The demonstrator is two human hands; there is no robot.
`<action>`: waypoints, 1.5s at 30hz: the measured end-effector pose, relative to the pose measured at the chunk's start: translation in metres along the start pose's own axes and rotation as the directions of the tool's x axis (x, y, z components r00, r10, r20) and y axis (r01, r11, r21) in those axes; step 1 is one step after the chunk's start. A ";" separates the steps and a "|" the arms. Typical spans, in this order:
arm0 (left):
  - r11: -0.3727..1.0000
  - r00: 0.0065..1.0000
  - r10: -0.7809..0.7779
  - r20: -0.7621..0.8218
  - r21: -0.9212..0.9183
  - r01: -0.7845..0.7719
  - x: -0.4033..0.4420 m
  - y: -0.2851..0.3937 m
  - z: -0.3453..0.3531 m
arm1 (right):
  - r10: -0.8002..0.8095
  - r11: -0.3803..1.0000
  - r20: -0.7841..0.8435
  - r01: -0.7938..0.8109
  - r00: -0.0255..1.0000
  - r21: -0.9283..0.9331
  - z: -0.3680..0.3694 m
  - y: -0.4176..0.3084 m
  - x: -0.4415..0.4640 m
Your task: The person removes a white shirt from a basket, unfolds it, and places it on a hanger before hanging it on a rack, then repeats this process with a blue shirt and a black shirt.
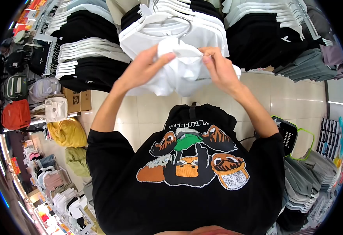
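A bunched white garment [181,76] hangs between my two hands, in front of a rack of white shirts [134,41] on white hangers. My left hand [146,66] grips its left side, thumb pointing inward over the cloth. On the right side, my right hand [220,68] pinches the garment's upper edge between thumb and fingers. The cloth is folded and creased, and its lower part hangs loose above the floor.
Black shirts [93,72] on hangers fill the left rack, with more black shirts [253,43] at the right. A cardboard box [77,100], a red bag [16,115] and a yellow bag [67,132] are at the left. A green-rimmed basket [306,143] is at the right.
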State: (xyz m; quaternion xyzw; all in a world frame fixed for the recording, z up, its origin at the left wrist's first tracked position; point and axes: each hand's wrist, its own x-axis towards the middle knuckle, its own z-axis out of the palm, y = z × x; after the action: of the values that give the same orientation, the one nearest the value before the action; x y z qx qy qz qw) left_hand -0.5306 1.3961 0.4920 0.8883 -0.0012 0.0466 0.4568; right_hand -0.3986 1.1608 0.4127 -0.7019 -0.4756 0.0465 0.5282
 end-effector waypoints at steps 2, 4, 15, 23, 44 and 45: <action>0.996 0.997 -0.050 0.063 -0.073 0.055 0.004 0.005 0.013 | -0.052 0.999 -0.085 0.052 0.995 -0.003 0.016 0.002 -0.001; 0.998 0.997 -0.039 0.064 -0.044 0.042 0.006 0.006 0.018 | -0.090 0.994 -0.151 0.097 0.984 0.040 0.019 -0.003 0.005; 0.831 1.000 0.020 -0.010 0.556 -0.010 -0.032 -0.049 -0.045 | 0.072 0.997 0.083 -0.073 0.994 0.002 -0.064 -0.005 0.055; 0.705 0.975 0.178 -0.130 0.709 -0.034 -0.065 -0.094 -0.064 | 0.057 0.998 0.171 -0.051 0.984 -0.037 -0.065 -0.009 0.078; 0.771 0.930 -0.049 -0.364 0.578 0.267 -0.012 -0.155 -0.058 | 0.035 0.999 0.210 -0.037 0.977 0.005 0.035 0.025 0.154; 0.805 0.926 -0.079 -0.369 0.524 0.278 -0.010 -0.160 -0.058 | 0.046 0.999 0.202 -0.046 0.978 -0.003 0.040 0.029 0.155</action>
State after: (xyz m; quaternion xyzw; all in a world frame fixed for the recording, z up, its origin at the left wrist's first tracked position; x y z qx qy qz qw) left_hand -0.5385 1.5359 0.3946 0.9589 0.1738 0.1489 0.1677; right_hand -0.3191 1.2995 0.4401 -0.7039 -0.5103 0.1303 0.4766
